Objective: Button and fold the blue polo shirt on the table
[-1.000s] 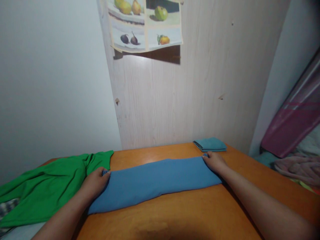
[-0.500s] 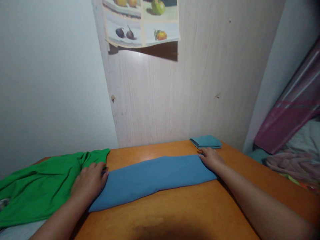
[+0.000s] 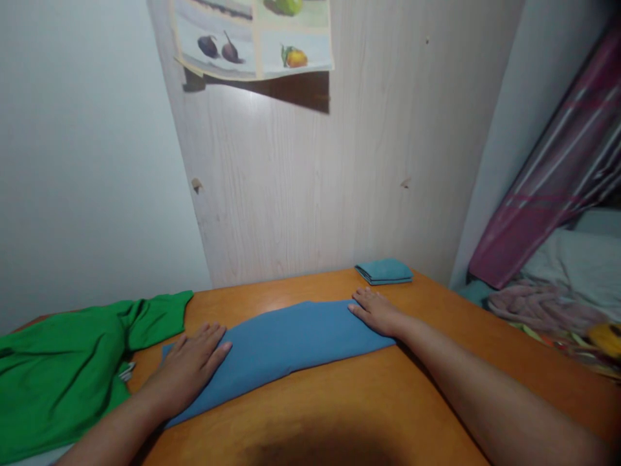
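Observation:
A blue cloth, folded into a long strip, lies across the orange wooden table. My left hand lies flat on its left end with the fingers stretched out. My right hand rests flat on its right end, fingers together and extended. Neither hand grips anything. A small folded teal cloth sits at the table's back edge, just beyond my right hand.
A green garment is spread over the table's left end. A pale wooden panel with a fruit poster stands behind the table. To the right are a striped pink fabric and bedding.
Both hands went from holding the strip's ends to lying flat on top of them, each a little further inward. The camera turned right and downward.

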{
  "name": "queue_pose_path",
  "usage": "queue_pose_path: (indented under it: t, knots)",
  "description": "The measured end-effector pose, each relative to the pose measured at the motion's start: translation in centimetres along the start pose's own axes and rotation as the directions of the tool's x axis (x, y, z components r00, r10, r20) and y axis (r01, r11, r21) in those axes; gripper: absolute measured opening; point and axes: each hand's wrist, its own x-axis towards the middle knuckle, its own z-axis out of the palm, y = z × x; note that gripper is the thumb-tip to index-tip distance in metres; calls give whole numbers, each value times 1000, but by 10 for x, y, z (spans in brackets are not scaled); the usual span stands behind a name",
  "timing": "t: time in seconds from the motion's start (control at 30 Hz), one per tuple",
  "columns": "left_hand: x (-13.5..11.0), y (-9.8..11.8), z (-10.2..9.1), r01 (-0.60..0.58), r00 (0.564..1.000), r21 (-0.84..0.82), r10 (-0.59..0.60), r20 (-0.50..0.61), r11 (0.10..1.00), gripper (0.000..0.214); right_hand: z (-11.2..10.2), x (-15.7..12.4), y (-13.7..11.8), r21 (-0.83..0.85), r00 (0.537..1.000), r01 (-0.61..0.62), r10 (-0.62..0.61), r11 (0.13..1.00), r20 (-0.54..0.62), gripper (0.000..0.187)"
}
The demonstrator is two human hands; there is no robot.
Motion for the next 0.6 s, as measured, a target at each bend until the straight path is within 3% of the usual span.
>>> queue_pose_path:
  t: [0.2, 0.37, 0.6]
  knots:
    - [2, -13, 8, 0, 1000, 62, 0, 13, 998, 73, -3, -2, 1, 2, 995, -22, 22, 1000, 92, 83]
    - [0, -3, 2, -19, 1000, 129, 16, 27, 991, 72, -10, -6, -6, -5, 995, -26, 27, 1000, 98, 80]
    - [-43, 19, -10, -55, 998, 220, 47, 40, 974, 72, -12, -47, -10, -16, 994, -32, 34, 999, 103, 81]
